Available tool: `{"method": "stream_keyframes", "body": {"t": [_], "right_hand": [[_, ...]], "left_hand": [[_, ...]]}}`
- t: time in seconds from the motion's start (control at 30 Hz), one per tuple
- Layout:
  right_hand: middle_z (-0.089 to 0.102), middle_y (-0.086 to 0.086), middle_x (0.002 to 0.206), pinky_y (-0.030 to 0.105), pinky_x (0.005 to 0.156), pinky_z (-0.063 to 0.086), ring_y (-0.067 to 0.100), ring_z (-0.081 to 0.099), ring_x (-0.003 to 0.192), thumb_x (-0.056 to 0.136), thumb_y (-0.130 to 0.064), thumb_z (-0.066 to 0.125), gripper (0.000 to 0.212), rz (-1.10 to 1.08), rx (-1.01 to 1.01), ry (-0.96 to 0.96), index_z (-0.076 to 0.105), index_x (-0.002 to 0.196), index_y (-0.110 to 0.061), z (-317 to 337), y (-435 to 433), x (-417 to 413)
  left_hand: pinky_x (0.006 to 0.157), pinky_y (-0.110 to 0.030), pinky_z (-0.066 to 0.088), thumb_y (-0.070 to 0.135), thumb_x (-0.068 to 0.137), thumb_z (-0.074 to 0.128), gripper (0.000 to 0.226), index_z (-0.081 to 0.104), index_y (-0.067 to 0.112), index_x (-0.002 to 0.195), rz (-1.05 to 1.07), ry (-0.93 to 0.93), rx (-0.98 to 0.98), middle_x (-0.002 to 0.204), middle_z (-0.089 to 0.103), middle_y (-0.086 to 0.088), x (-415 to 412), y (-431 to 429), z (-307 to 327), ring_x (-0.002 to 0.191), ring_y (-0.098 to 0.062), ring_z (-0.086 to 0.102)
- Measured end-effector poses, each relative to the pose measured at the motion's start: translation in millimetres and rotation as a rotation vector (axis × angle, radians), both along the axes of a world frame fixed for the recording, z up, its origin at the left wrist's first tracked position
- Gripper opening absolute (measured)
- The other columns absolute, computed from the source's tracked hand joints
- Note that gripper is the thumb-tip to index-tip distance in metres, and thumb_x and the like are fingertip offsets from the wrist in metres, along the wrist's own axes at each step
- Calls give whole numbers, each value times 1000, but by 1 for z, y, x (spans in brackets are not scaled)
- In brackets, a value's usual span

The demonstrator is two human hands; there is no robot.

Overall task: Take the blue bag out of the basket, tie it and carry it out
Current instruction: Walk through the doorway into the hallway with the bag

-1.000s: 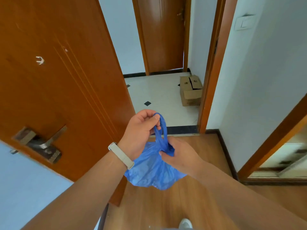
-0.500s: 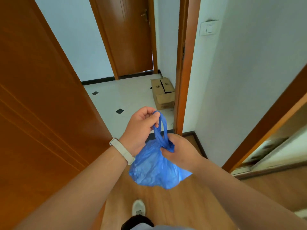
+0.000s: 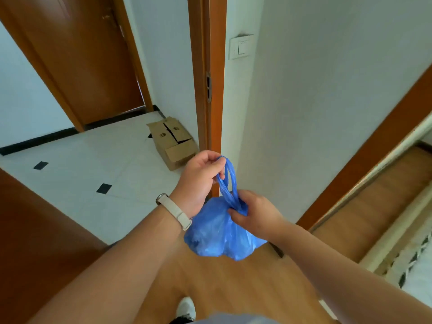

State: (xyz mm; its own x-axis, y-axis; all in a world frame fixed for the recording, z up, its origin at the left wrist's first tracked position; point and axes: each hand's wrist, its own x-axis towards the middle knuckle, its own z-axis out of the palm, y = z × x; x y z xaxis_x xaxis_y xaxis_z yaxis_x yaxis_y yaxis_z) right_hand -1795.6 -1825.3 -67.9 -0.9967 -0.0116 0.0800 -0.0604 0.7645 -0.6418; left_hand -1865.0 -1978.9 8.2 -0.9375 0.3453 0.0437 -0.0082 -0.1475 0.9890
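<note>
The blue bag [image 3: 219,235] hangs in front of me above the wooden floor, its body bulging and its handles drawn up into a twisted loop. My left hand [image 3: 198,181], with a white band on the wrist, pinches the top of that loop. My right hand [image 3: 254,213] grips the gathered neck of the bag just below the loop. No basket is in view.
An open doorway lies ahead, its orange frame [image 3: 210,90] right behind the bag. The open wooden door [image 3: 35,242] stands at my left. A cardboard box [image 3: 174,141] sits on the white tiled floor [image 3: 93,164] beyond the threshold. A closed brown door [image 3: 88,59] is farther back.
The view has swung left and forward toward the doorway; the door handle has left the frame. Both hands keep the same hold on the bag.
</note>
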Motion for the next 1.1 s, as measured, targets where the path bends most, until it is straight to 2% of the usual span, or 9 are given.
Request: {"method": "stream_keyframes", "body": {"t": [0.13, 0.27, 0.43, 0.63, 0.7, 0.8, 0.87, 0.97, 1.1], "right_hand": [[49, -13, 70, 27, 59, 37, 11, 45, 66, 79, -24, 66, 14, -88, 10, 2, 53, 84, -24, 7, -16, -43], [50, -16, 70, 20, 57, 38, 9, 48, 65, 78, -24, 66, 20, -160, -15, -7, 49, 82, -35, 7, -32, -72], [51, -10, 72, 35, 64, 46, 18, 50, 68, 77, -23, 64, 13, -208, -16, -26, 56, 86, -20, -1, -35, -101], [56, -6, 76, 33, 64, 46, 15, 49, 69, 75, -27, 63, 15, -269, -59, -55, 56, 88, -23, -36, -9, -141], [56, -5, 77, 35, 64, 47, 17, 51, 69, 73, -29, 61, 16, -275, -93, -72, 55, 87, -23, -51, 5, -157], [61, -2, 79, 39, 65, 50, 20, 56, 70, 70, -29, 58, 20, -281, -133, -122, 58, 89, -22, -72, 25, -182], [63, 0, 79, 38, 64, 51, 22, 57, 70, 69, -28, 57, 23, -301, -147, -162, 61, 90, -19, -85, 42, -198], [63, 1, 80, 33, 61, 47, 22, 57, 69, 72, -22, 61, 18, -338, -144, -212, 61, 89, -16, -96, 61, -216], [63, 8, 84, 40, 68, 47, 28, 58, 74, 76, -13, 63, 18, -370, -188, -204, 63, 93, -8, -107, 87, -234]], "left_hand": [[65, -34, 39, 17, 84, 57, 7, 59, 12, 79, -82, -5, 15, 59, 56, 2, -54, -18, -2, 61, -17, 50], [64, -30, 41, 10, 90, 54, 11, 58, 11, 80, -138, -61, 60, 59, 57, 1, -93, -32, -4, 59, -15, 50], [62, -25, 42, 5, 92, 51, 15, 56, 9, 78, -191, -108, 86, 60, 55, -2, -124, -23, -12, 59, -15, 49], [59, -22, 42, 5, 92, 50, 19, 55, 10, 74, -234, -160, 44, 61, 53, -3, -172, 9, -36, 59, -15, 47], [60, -25, 40, 5, 91, 51, 17, 56, 9, 76, -244, -167, -10, 60, 55, -2, -186, 24, -46, 59, -16, 48], [69, -38, 36, 4, 90, 53, 10, 58, 5, 81, -270, -192, -117, 61, 55, -4, -203, 46, -63, 63, -20, 47], [72, -41, 37, 2, 90, 54, 10, 58, 5, 81, -290, -202, -190, 62, 54, -5, -218, 64, -71, 63, -19, 49], [68, -31, 43, 2, 90, 53, 13, 56, 7, 79, -326, -208, -252, 64, 53, -7, -241, 89, -76, 59, -13, 52], [64, -24, 46, 1, 90, 52, 11, 56, 5, 81, -398, -228, -262, 65, 54, -8, -271, 124, -87, 61, -14, 53]]}}
